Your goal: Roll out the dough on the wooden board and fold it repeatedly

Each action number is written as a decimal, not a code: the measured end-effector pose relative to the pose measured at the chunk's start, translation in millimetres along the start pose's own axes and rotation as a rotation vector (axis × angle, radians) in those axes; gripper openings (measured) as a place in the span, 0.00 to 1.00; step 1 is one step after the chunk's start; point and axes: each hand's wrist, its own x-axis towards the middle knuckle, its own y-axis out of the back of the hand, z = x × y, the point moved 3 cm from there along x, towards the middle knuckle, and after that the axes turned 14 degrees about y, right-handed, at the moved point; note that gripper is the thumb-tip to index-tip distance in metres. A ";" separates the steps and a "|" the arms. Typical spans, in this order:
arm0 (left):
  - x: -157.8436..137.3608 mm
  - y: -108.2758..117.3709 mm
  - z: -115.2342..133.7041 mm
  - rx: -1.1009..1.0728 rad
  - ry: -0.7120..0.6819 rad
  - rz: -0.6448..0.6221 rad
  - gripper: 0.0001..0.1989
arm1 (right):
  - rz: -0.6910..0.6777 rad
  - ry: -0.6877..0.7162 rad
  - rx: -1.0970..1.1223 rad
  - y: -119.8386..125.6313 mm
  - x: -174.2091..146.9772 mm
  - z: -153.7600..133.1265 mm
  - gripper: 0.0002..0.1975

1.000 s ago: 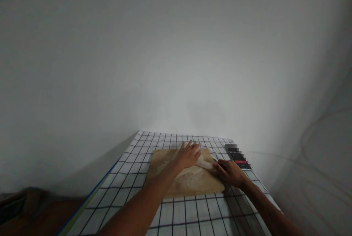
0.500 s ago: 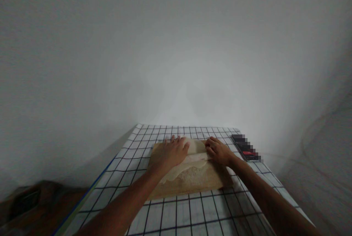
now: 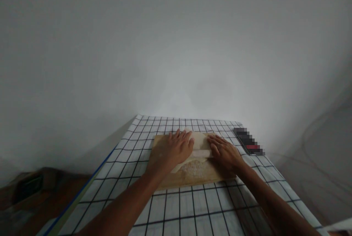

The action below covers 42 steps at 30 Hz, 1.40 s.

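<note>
A pale rolling pin [image 3: 202,153] lies crosswise on a thin sheet of dough [image 3: 198,140], on top of a wooden board [image 3: 178,183]. My left hand [image 3: 180,146] is flat over the pin's left part, fingers stretched forward and slightly apart. Over its right part rests my right hand [image 3: 224,151], also flat with its fingers extended forward. Neither hand wraps round the pin, and both ends are hidden beneath my palms. Part of the dough shows beyond the pin, with a narrow strip on my side. White flour [image 3: 194,170] is scattered on the near half of the board.
A white tablecloth with dark grid lines [image 3: 189,206] covers the table. At its right edge lies a dark, flat object [image 3: 243,140], partly pixelated, with a red patch. A plain wall [image 3: 176,63] rises behind the table. Dark items [image 3: 33,188] stand low at the left.
My right hand's fingers have uncurled and now lie flat. The pin has come slightly closer to me over the dough, both hands on it. The view has shifted slightly.
</note>
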 end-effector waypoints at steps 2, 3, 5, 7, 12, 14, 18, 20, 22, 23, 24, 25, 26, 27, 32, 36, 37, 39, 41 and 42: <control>-4.4 -0.5 -0.6 -0.010 -0.022 0.013 0.26 | 0.022 -0.011 0.008 0.9 -7.8 -8.2 0.27; -6.3 -0.6 -0.8 -0.012 -0.035 0.019 0.26 | 0.034 -0.020 0.010 1.1 -11.6 -12.3 0.28; -9.5 -0.2 -1.4 -0.008 -0.048 0.031 0.26 | 0.058 -0.049 0.006 1.3 -18.7 -20.2 0.28; -12.9 0.9 -1.6 0.002 -0.063 0.035 0.27 | 0.072 -0.080 0.003 1.6 -25.4 -28.2 0.28; -28.8 4.1 -0.9 0.010 -0.128 0.109 0.26 | 0.079 -0.131 0.014 4.6 -42.2 -48.1 0.27; -35.8 3.7 -1.1 0.009 -0.139 0.154 0.26 | 0.065 -0.132 0.015 5.6 -48.0 -54.4 0.28; -37.2 1.5 -2.0 0.011 -0.093 0.145 0.27 | 0.022 -0.169 -0.002 4.5 -49.3 -55.3 0.28; -29.0 1.3 -1.7 0.010 -0.066 0.102 0.28 | 0.010 -0.203 -0.027 2.7 -41.3 -48.5 0.28; -15.0 0.2 -1.3 0.006 -0.019 0.020 0.28 | 0.001 -0.242 -0.052 0.9 -27.7 -37.3 0.27; -6.5 -0.9 -1.3 0.005 0.015 -0.028 0.29 | -0.001 -0.260 -0.058 0.3 -19.6 -30.6 0.26; 2.4 -2.1 -1.3 0.002 0.050 -0.068 0.29 | -0.005 -0.274 -0.057 -0.2 -11.1 -23.5 0.26; 11.3 -3.2 -1.1 -0.001 0.082 -0.093 0.29 | -0.012 -0.284 -0.049 -0.5 -2.6 -16.1 0.26; 19.8 -4.1 -0.7 -0.006 0.106 -0.100 0.29 | -0.022 -0.289 -0.035 -0.6 5.8 -8.7 0.26; 27.5 -4.4 -0.1 -0.012 0.120 -0.091 0.29 | -0.037 -0.289 -0.020 -0.8 13.8 -1.5 0.27; 53.0 0.4 2.7 -0.030 0.136 0.010 0.25 | -0.098 -0.229 0.009 -1.8 48.0 27.3 0.29; 63.7 9.9 3.7 -0.022 0.108 0.085 0.20 | -0.102 -0.110 -0.020 -5.4 72.7 40.6 0.28; 65.5 12.1 3.7 -0.020 0.105 0.105 0.19 | -0.102 -0.081 -0.023 -6.7 78.1 43.1 0.27; 67.8 15.4 3.2 -0.015 0.116 0.143 0.19 | -0.104 -0.024 -0.022 -10.0 86.6 47.2 0.24; 68.4 16.3 2.5 -0.004 0.136 0.158 0.19 | -0.117 0.050 -0.018 -14.0 90.8 49.8 0.21; 67.9 15.9 2.4 0.004 0.137 0.155 0.19 | -0.128 0.087 -0.016 -16.2 91.1 50.6 0.19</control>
